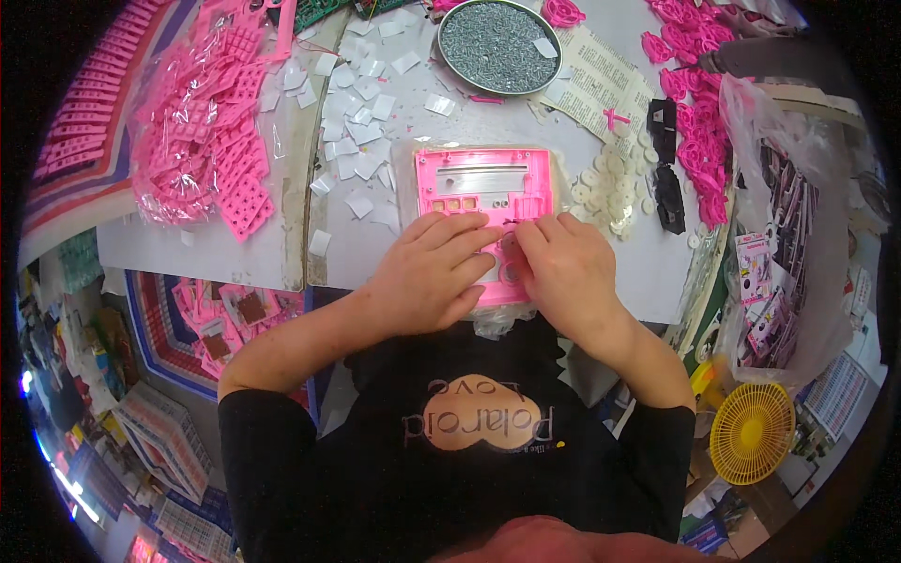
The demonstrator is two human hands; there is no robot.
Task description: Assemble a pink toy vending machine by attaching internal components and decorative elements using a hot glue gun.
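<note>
A pink plastic casing (424, 176) lies before me on a clear plastic-wrapped pad (405, 161), its inner side with window, posts and small compartments facing up. My left hand (424, 267) rests across the casing's left and middle part, fingers stretched out toward the right and thumb lower down. On its right side my right hand (574, 272) has thumb and fingers pinched together over the casing. Whatever sits between those fingertips is too small and covered to make out. The part of the casing under both hands is hidden.
A round tin of small screws (497, 47) stands at the back. White paper pieces (361, 122) lie scattered to the left, beside bagged pink keypad parts (202, 131). Pale discs (605, 192), black parts (666, 197) and pink parts (704, 141) lie right. A yellow fan (751, 432) stands lower right.
</note>
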